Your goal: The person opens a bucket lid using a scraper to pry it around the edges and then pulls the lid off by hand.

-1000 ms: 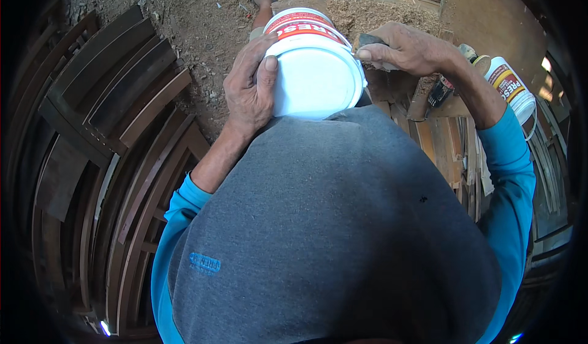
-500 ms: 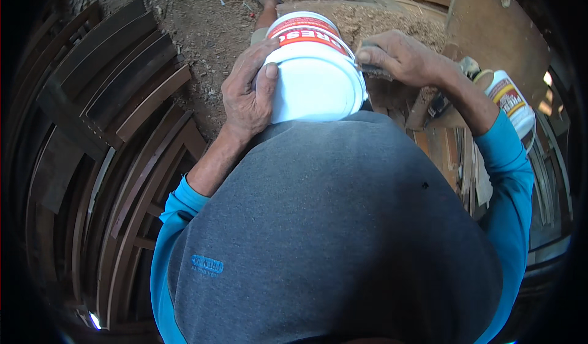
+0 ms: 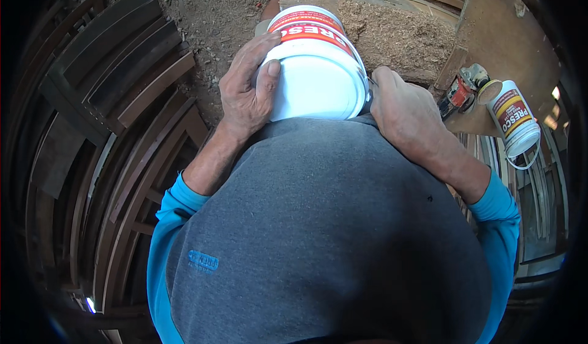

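**Prying the lid of the white bucket**

The white bucket (image 3: pixel 315 68) is held against the person's grey-shirted belly, lid facing up. The left hand (image 3: pixel 248 90) clamps its side wall, fingers pressed together. The right hand (image 3: pixel 407 114) curls at the rim, fingers closed around what looks like a thin tool (mostly hidden). Judged best: keep the bucket braced, lever in short moves along the rim, and keep the tip clear of the left thumb.
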